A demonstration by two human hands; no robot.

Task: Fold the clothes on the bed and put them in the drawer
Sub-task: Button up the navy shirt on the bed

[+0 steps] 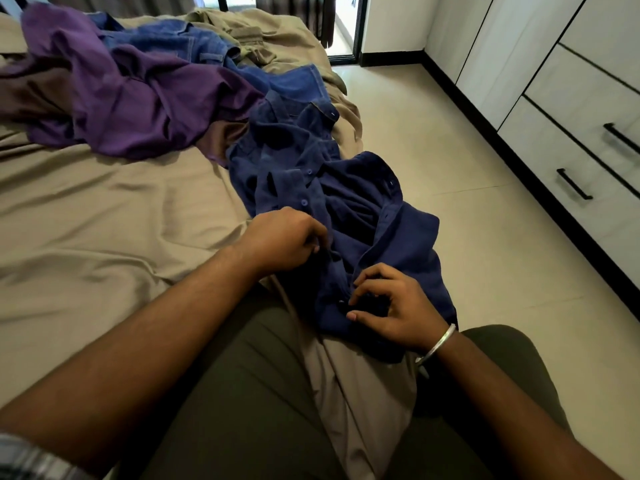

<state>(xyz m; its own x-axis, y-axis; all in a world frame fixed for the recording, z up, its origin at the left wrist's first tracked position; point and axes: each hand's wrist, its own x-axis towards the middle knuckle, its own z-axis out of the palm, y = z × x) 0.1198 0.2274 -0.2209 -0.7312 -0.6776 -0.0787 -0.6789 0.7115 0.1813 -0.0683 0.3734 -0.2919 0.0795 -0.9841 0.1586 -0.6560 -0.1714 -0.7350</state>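
While the crumpled navy button-up cotton shirt (332,209) at frame centre is pinched by left hand (287,240) and right hand (388,306), plackets should be aligned before folding.

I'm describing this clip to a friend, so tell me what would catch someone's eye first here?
First, the dark blue shirt draped over the bed's near edge, with the left hand and right hand pinching its button strip. Behind it a purple garment lies crumpled on the tan sheet, next to blue jeans. White drawers with black handles stand on the right.
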